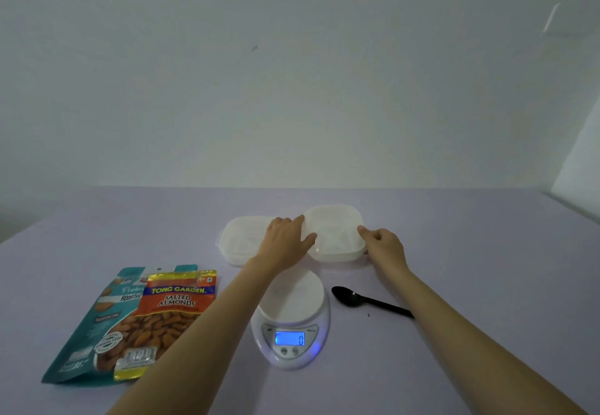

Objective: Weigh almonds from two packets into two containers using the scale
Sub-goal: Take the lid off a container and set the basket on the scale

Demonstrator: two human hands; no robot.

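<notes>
Behind the scale on the worktop, the right-hand container sits between a left hand spread flat against its edge and a right hand whose grip pinches its rim; lifting it level and centring it on the platform looks wisest.

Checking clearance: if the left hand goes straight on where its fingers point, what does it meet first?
The right-hand white container; the left hand seems to be at its left rim, though contact is unclear.
</notes>
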